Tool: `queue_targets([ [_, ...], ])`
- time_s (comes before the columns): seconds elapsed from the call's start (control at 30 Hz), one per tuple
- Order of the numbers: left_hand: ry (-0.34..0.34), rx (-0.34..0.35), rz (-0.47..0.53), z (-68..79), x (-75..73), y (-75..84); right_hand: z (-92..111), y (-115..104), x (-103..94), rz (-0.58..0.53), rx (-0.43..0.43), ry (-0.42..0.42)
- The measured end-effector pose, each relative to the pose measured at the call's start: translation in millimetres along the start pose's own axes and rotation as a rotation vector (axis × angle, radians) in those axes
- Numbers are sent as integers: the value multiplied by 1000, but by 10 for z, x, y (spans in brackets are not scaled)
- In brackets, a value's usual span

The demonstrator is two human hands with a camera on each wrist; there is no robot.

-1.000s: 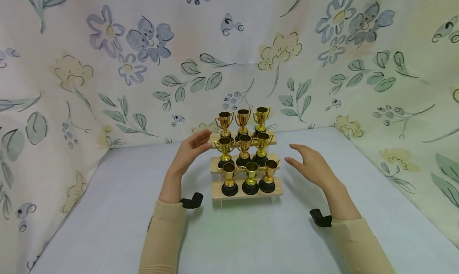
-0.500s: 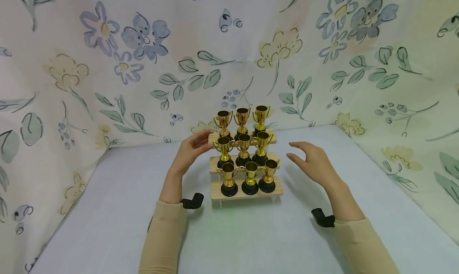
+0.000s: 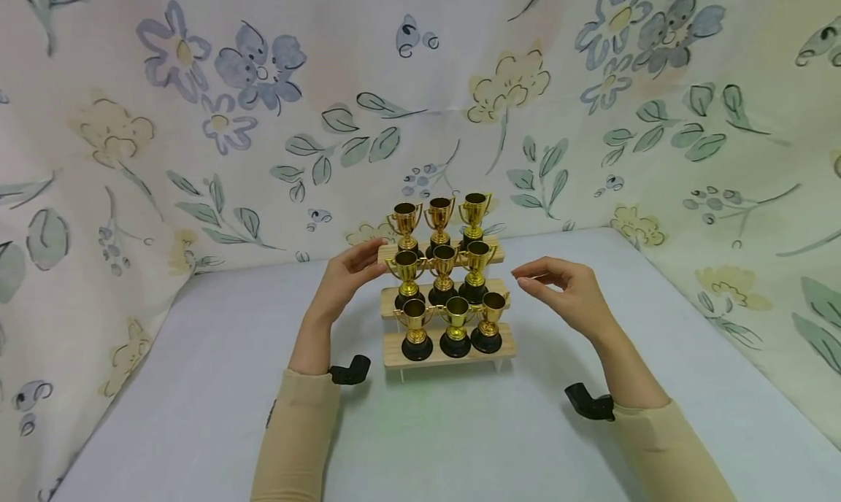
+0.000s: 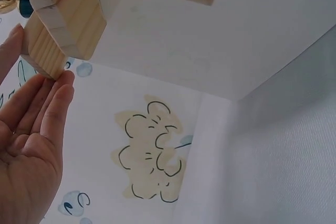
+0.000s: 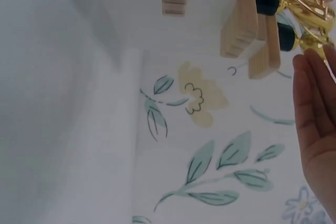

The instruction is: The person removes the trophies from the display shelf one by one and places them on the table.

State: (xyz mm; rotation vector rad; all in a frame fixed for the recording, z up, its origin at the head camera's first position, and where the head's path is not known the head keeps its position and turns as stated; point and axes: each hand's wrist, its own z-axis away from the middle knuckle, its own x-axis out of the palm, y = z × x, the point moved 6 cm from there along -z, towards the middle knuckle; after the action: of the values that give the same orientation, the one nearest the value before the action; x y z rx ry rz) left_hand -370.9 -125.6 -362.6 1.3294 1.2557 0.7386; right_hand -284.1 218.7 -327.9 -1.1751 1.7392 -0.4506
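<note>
Small gold trophy cups with black bases stand upright in three rows of three on a stepped wooden display stand (image 3: pixel 394 356). At the top tier's left end, my left hand (image 3: pixel 344 277) pinches the board; in the left wrist view the thumb (image 4: pixel 13 45) lies on one side of the board's end (image 4: pixel 44 51) and the fingers on the other. My right hand (image 3: pixel 568 294) is held in the air right of the stand, fingers slightly bent and holding nothing. Its fingertips are nearest the right trophy (image 3: pixel 477 260) of the middle row, apart from it in the head view.
A pale cloth covers the table (image 3: pixel 427 443). Behind and at the sides hangs a floral fabric (image 3: pixel 368 64). A black wrist mount (image 3: pixel 350 371) sits by the left cuff and another black mount (image 3: pixel 589 402) by the right cuff.
My right hand has moved slightly left toward the stand, and its thumb and fingertips have come closer together. The left hand stays at the top tier's left end. The head view shifts slightly.
</note>
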Motion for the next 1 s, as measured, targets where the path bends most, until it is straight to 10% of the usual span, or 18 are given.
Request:
queue_targets([
  [0.3,8,-10,23,-18,-17,-44,-17,-41,221,-181,10,-190],
  [1.0,32,-23,86,-20,10,-67,10,-15,335,-126,53,-240],
])
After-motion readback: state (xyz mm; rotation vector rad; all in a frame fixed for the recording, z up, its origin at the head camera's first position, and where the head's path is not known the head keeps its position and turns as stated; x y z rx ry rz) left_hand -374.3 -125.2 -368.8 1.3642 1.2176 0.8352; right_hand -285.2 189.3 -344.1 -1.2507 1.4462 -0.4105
